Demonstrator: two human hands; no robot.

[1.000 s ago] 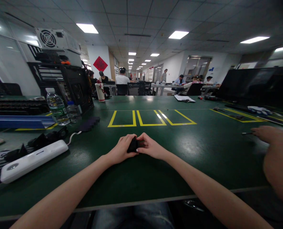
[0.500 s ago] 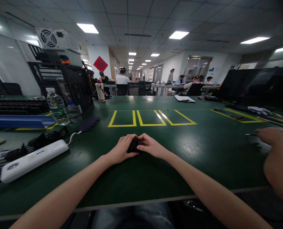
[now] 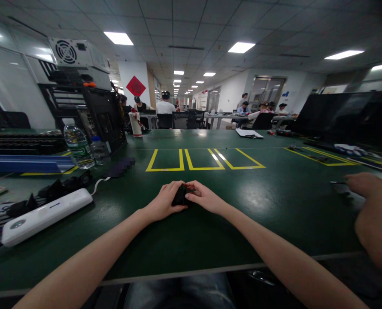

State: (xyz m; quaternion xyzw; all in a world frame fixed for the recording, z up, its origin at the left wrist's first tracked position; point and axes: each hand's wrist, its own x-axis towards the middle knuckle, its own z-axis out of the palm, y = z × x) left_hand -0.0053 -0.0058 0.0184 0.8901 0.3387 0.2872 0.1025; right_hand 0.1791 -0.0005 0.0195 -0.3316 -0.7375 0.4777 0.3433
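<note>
My left hand (image 3: 165, 201) and my right hand (image 3: 202, 198) meet at the middle of the green table (image 3: 210, 231), both curled round a small black object (image 3: 180, 196). Only a sliver of the object shows between the fingers, so its shape is unclear. Both forearms rest on the tabletop. Just beyond the hands, three yellow taped rectangles (image 3: 204, 159) are marked on the table.
A white power strip (image 3: 46, 216) with black plugs lies at the left, behind it water bottles (image 3: 78, 148), a blue rail (image 3: 26, 164) and a black rack (image 3: 91, 111). Another person's arm (image 3: 376, 214) reaches in at the right. Papers (image 3: 249, 133) lie at the far edge.
My hands stay locked on the black object, with only small finger shifts. The other person's hand at the right has moved slightly. A person in the background walked to the right.
</note>
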